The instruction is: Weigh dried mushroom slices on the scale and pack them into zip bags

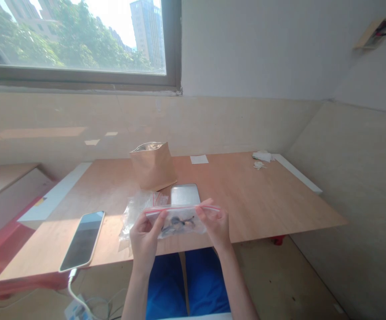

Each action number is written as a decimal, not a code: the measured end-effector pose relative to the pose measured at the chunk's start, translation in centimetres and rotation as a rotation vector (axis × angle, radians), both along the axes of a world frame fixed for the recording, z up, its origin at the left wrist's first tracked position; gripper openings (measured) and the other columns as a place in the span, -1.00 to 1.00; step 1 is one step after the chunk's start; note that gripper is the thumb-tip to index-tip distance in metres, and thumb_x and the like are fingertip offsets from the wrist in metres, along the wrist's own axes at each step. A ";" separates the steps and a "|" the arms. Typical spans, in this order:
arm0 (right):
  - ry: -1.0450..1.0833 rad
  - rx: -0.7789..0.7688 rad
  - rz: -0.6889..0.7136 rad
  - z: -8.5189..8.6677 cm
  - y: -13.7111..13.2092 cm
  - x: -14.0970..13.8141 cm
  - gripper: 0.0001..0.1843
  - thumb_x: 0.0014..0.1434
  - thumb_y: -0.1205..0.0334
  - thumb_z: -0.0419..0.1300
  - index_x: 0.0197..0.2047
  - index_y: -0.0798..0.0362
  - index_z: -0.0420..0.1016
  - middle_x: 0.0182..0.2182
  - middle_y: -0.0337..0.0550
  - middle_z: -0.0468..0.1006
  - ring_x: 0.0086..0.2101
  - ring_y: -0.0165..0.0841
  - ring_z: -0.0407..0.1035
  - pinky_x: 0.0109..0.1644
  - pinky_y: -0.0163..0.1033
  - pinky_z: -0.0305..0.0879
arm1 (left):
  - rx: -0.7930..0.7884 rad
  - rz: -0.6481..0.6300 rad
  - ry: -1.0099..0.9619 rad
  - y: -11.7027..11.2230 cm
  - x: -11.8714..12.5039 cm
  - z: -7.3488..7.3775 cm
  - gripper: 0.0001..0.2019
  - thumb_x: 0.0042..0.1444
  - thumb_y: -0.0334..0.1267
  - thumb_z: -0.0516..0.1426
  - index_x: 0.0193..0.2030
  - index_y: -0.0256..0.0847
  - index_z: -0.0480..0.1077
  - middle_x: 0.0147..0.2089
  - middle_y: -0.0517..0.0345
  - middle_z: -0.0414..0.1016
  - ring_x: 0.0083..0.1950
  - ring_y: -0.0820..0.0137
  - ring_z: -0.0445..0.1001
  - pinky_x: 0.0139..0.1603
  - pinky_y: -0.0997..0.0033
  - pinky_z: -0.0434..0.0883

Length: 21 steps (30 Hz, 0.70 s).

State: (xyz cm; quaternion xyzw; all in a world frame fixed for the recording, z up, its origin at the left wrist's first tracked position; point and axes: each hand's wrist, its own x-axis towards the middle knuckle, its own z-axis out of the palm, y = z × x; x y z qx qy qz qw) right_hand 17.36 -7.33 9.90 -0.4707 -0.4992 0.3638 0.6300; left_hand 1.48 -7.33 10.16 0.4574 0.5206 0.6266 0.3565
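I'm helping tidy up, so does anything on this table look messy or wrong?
Yes, a little. A clear plastic bag lies crumpled on the wooden table beside the phone, not folded flat. Some crumpled white tissue also sits near the table's far right corner. Nothing looks spilled.

You get bright daylight from the window [79, 40], with the sky [113, 18] blown out; sunlight lies across the surface [262, 200], and the wide lens bends the wall [362, 186] near the frame's edge.
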 end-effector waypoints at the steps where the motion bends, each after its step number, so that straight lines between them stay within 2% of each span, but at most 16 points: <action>1: 0.022 0.002 0.006 0.0 0.0 0.0 -0.82 0.04 0.14 0.23 -0.48 0.06 0.47 -0.54 -0.27 0.44 -0.46 -0.43 0.36 -0.37 -0.36 0.30 | 0.000 -0.010 -0.007 0.0 0.1 0.0 -0.76 -0.11 -0.10 0.25 -0.42 -0.27 0.45 -0.49 0.18 0.49 -0.44 0.45 0.45 -0.44 0.53 0.40; 6: 0.114 -0.044 0.083 -0.2 0.2 -0.1 -0.81 0.00 0.10 0.26 -0.44 0.05 0.48 -0.50 -0.25 0.47 -0.44 -0.40 0.39 -0.35 -0.32 0.35 | -0.031 -0.104 -0.009 0.2 0.2 -0.5 -0.73 -0.10 -0.08 0.24 -0.36 -0.27 0.48 -0.40 0.10 0.54 -0.36 0.36 0.50 -0.39 0.46 0.45; 10: 0.090 -0.048 0.137 -0.2 0.3 -0.1 -0.80 0.01 0.07 0.26 -0.43 0.05 0.51 -0.46 -0.21 0.49 -0.42 -0.37 0.41 -0.34 -0.30 0.36 | -0.040 -0.157 0.056 0.2 0.1 -0.4 -0.77 -0.09 -0.11 0.23 -0.39 -0.24 0.51 -0.40 0.08 0.56 -0.34 0.31 0.52 -0.35 0.42 0.47; 16: -0.021 -0.004 0.106 0.0 0.2 -0.2 -0.79 0.01 0.09 0.26 -0.47 0.07 0.49 -0.50 -0.21 0.48 -0.45 -0.39 0.39 -0.40 -0.35 0.32 | 0.007 -0.114 0.104 0.0 0.3 0.1 -0.78 -0.11 -0.10 0.24 -0.44 -0.22 0.53 -0.43 0.10 0.56 -0.36 0.30 0.52 -0.40 0.42 0.47; 21: -0.069 -0.027 0.061 0.5 -0.1 -0.2 -0.79 0.00 0.11 0.25 -0.51 0.07 0.46 -0.55 -0.23 0.45 -0.50 -0.41 0.35 -0.45 -0.37 0.28 | 0.023 -0.061 0.147 -0.3 0.2 0.2 -0.81 -0.11 -0.13 0.25 -0.41 -0.19 0.53 -0.42 0.15 0.56 -0.38 0.37 0.50 -0.38 0.46 0.46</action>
